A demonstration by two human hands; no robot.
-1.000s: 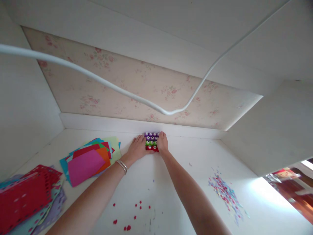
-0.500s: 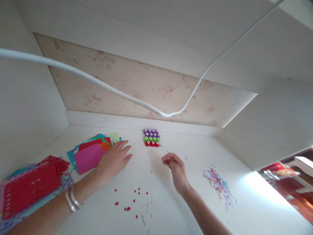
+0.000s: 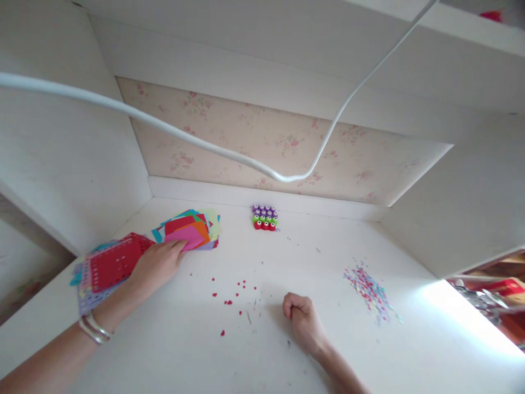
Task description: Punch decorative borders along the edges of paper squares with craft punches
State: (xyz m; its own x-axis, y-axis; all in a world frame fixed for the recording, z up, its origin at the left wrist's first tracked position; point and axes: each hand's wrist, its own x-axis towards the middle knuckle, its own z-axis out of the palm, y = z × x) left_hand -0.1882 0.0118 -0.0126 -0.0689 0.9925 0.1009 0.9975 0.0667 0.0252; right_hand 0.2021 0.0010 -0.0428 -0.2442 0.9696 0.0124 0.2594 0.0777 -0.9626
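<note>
My left hand lies flat on the white desk, fingers stretched out and touching the near edge of a stack of coloured paper sheets with a pink sheet on top. My right hand rests on the desk near the middle, curled into a loose fist with nothing visible in it. A block of small paper punches, purple, green and red rows, stands at the back of the desk against the wall ledge, apart from both hands.
A pile of punched sheets, red on top, lies at the left. Small red paper bits dot the middle. A heap of mixed confetti sits at the right. A white cable hangs across the alcove.
Both hands left the punches and drew back. The left hand slid left onto the paper stack's edge. The right hand came toward me and closed into a fist.
</note>
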